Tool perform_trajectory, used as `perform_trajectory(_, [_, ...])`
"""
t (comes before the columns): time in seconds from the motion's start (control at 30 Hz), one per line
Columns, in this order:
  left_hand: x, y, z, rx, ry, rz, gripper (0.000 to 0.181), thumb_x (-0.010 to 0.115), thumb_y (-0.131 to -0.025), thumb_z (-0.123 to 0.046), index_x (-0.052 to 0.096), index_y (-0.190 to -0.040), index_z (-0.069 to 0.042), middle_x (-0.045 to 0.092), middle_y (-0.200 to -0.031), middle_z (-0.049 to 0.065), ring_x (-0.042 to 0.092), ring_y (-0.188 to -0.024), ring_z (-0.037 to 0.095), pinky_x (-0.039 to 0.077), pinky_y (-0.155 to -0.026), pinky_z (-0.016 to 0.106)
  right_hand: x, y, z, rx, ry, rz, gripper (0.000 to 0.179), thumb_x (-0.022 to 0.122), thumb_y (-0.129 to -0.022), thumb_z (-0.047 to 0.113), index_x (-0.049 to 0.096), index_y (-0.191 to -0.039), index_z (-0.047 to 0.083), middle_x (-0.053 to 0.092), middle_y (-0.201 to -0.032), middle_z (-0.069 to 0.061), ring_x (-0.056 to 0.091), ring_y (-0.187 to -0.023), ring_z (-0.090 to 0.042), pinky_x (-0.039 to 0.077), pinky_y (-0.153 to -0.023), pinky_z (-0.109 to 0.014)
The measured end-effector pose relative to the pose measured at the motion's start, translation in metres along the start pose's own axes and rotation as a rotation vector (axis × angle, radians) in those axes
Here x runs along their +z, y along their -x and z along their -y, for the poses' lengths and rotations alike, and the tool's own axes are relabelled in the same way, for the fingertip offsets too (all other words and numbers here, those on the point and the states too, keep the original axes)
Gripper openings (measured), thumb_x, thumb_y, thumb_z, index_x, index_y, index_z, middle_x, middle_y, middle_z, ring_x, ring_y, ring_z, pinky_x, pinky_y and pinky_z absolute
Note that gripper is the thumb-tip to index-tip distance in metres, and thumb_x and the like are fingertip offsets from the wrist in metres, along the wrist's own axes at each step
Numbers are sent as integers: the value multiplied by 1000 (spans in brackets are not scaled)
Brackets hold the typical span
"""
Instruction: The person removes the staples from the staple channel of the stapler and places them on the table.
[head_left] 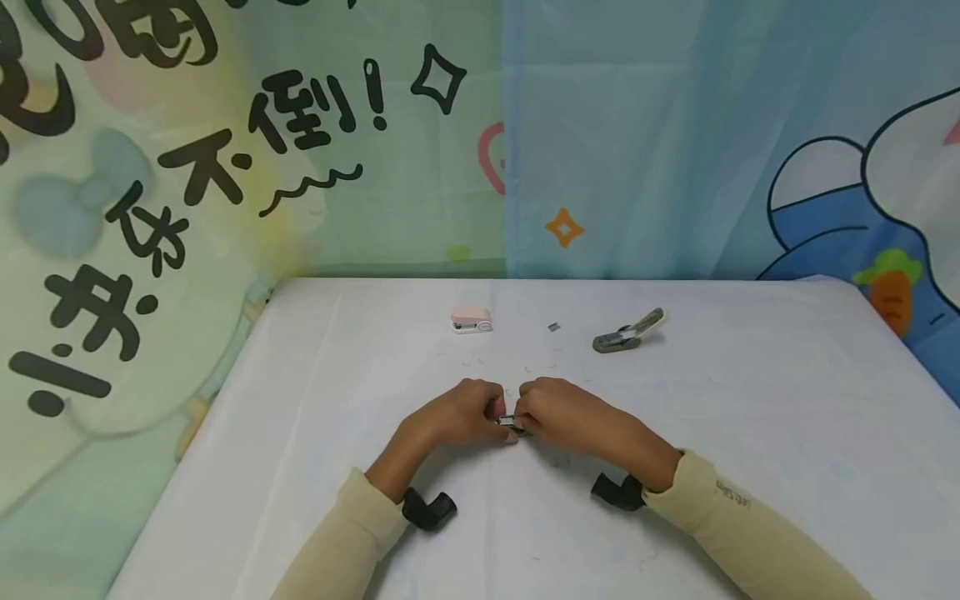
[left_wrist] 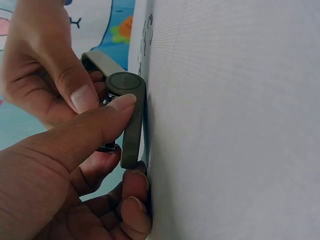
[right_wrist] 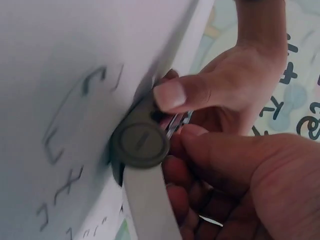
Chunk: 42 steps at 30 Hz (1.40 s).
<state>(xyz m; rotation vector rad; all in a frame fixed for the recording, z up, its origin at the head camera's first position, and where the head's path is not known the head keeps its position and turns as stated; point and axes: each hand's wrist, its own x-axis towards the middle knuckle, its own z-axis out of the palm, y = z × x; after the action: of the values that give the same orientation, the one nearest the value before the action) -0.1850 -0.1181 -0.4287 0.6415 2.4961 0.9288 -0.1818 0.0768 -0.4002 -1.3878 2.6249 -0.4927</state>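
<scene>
Stapler, place: a small grey-green stapler (left_wrist: 131,107) is sitting between the 2 hands, pressed down against the white cloth of the desk (head_left: 750,400), right where the fingertips are meeting.
Left hand: the left hand (head_left: 457,412) is curling round the stapler's near side, thumb lying along the top arm beside the round pivot cap, lower fingers tucked under against the cloth.
Right hand: the right hand (head_left: 558,412) is pinching the other side, thumb tip pressing just above the cap, fingers wrapping behind the metal channel.
Handling, judged: looking light, stiff plastic over a thin metal staple rail; smooth shell, likely slippery under bare thumbs; the hinged arm probably swinging if gripped off-centre.
Where to hold, judged: best taken across the 2 flat sides near the pivot cap, clear of the rail's edge.
Beyond the hands: a pink stapler (head_left: 471,320) lying further out to the left; a second grey stapler (head_left: 628,332), opened, further out to the right; loose staples (head_left: 551,327) scattered between them and the hands.
</scene>
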Motion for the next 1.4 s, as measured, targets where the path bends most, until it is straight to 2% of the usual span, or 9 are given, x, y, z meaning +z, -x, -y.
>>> perform_trajectory(0.13, [0,-1,0,-15,1,8,28,82,-79,-25,57,-77,-13,54,-70,-3,49,-67,9,39,-60,24,2,1,1,59,-63,-8,14,68,-88,2,72,-77,9,47,-67,9,42,-64,-7,38,-61,-25])
perform_trajectory(0.27, [0,-2,0,-21,-5,8,27,82,-80,-24,57,-77,-13,54,-70,-3,49,-67,9,39,-59,24,2,1,2,208,-205,-5,5,69,-89,4,73,-87,7,59,-77,10,50,-72,-7,43,-66,-27])
perform_trajectory(0.37, [0,-2,0,-22,-13,8,27,81,-80,-23,57,-77,-12,53,-70,-3,48,-67,9,39,-59,24,3,0,5,266,-226,-23,4,70,-88,7,70,-85,9,60,-76,9,51,-72,-8,43,-66,-28])
perform_trajectory(0.5, [0,-2,0,-33,-14,11,26,81,-81,-24,57,-78,-12,53,-70,-3,48,-67,9,39,-59,24,7,-2,8,235,-170,-90,14,72,-87,8,65,-76,13,53,-74,9,47,-66,-7,41,-61,-26])
perform_trajectory(0.73, [0,-1,-1,-30,4,13,27,81,-80,-23,57,-79,-11,52,-70,-3,48,-66,9,39,-59,24,8,-3,2,76,-147,-164,21,71,-83,0,65,-70,15,57,-80,10,48,-68,-5,42,-65,-26])
perform_trajectory(0.97, [1,-2,0,-42,6,15,28,81,-80,-26,57,-79,-12,52,-70,-2,47,-65,9,38,-57,25,-2,1,-21,7,-337,-151,15,70,-86,0,72,-78,12,66,-88,4,55,-71,-6,46,-61,-27])
perform_trajectory(1.13, [1,-2,-1,-45,-9,20,28,82,-80,-27,58,-81,-12,53,-70,-2,48,-65,9,39,-58,25,-2,1,-44,35,-454,-315,9,69,-90,5,75,-84,8,67,-96,5,58,-84,-10,43,-68,-30])
perform_trajectory(1.23, [1,-2,0,-42,-17,21,28,82,-80,-28,59,-82,-12,54,-71,-3,48,-65,9,39,-58,25,2,0,-56,66,-555,-415,8,68,-92,8,75,-87,5,67,-101,1,57,-80,-13,42,-66,-30])
perform_trajectory(1.4, [1,-2,-1,-51,-6,20,28,82,-80,-28,59,-81,-12,55,-71,-2,48,-65,10,40,-58,25,2,0,-68,77,-708,-496,11,67,-92,4,73,-89,-4,66,-105,-12,60,-79,-18,48,-63,-29])
